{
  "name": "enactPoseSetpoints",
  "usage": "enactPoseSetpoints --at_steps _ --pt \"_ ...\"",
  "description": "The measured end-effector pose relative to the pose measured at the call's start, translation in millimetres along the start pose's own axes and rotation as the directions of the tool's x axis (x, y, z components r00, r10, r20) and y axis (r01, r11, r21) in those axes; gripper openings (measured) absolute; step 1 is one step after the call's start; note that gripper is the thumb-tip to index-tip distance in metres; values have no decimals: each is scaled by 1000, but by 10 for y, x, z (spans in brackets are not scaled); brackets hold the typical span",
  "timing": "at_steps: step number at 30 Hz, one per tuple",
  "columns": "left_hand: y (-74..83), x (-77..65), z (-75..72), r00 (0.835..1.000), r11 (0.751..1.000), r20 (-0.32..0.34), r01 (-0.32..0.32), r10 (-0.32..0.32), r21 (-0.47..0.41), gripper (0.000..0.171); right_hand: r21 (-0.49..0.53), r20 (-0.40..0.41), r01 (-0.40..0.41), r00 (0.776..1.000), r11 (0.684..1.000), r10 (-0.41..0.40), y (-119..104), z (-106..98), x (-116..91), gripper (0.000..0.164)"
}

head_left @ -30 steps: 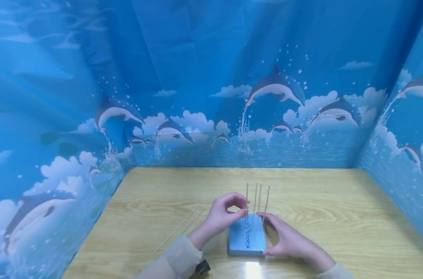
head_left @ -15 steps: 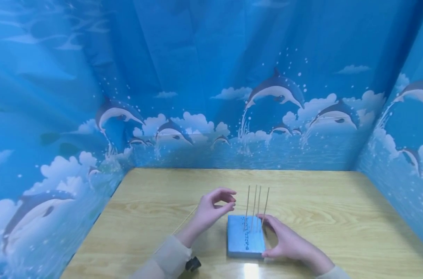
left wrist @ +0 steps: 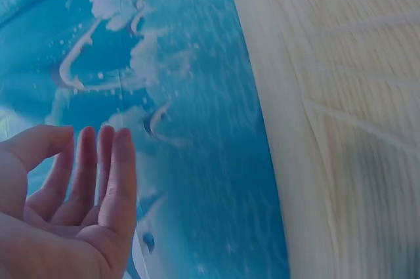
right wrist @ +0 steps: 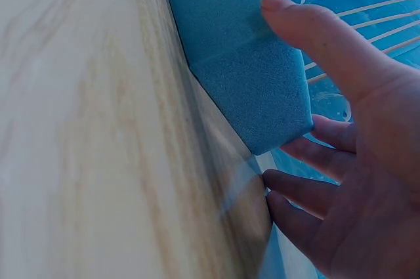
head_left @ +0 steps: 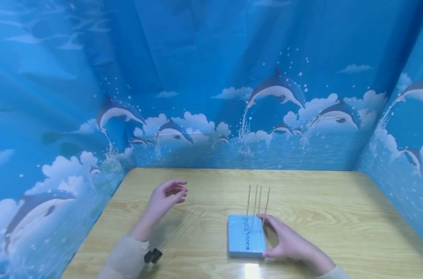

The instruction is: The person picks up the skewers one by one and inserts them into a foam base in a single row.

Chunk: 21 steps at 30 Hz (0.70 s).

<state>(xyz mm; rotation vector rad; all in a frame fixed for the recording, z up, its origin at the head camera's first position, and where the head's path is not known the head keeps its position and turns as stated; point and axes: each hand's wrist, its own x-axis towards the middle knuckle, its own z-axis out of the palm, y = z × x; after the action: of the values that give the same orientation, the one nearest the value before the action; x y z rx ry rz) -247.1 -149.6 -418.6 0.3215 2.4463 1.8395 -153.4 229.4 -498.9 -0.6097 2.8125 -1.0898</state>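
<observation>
Four sticks (head_left: 248, 201) stand in the block (head_left: 236, 236) my right hand (head_left: 284, 241) clamps at right; planting seems underway, so my empty left hand (head_left: 164, 200), fingers apart, likely needs a loose stick (head_left: 184, 232) from the left.

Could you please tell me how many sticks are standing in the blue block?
4, in a row on the right half of the blue block, from the left: first stick, second stick, third stick, and fourth stick, nearest the right hand. None seems hidden.

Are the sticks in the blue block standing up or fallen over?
Standing up: in the head view, four thin sticks rise from the top of the blue block, some leaning a little, none lying flat on it.
</observation>
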Motion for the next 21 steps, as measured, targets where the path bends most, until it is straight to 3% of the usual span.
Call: enactPoseSetpoints --at_steps 3,5,9,11,17,21 --pt "-60 -38 -126 998 998 40 49 -51 47 35 8 11 -7 1000 1000 7 -5 -6 -4 110" --pt "-118 -56 -190 990 993 105 83 -92 89 36 12 20 -18 1000 1000 18 -10 -12 -4 110" --pt "-250 -100 -269 954 973 236 145 -186 181 39 13 25 -22 999 1000 22 -14 -16 0 110" --pt "-305 -109 -289 935 961 272 171 -228 218 41 7 19 -20 1000 1000 20 -19 -21 1 109" --pt "-407 -129 -299 903 929 289 239 -319 282 41 2 14 -25 1000 1000 25 -42 -33 1 110" --pt "-448 -143 -270 892 912 284 257 -350 319 41 21 26 -50 998 999 50 -50 -25 -8 111"
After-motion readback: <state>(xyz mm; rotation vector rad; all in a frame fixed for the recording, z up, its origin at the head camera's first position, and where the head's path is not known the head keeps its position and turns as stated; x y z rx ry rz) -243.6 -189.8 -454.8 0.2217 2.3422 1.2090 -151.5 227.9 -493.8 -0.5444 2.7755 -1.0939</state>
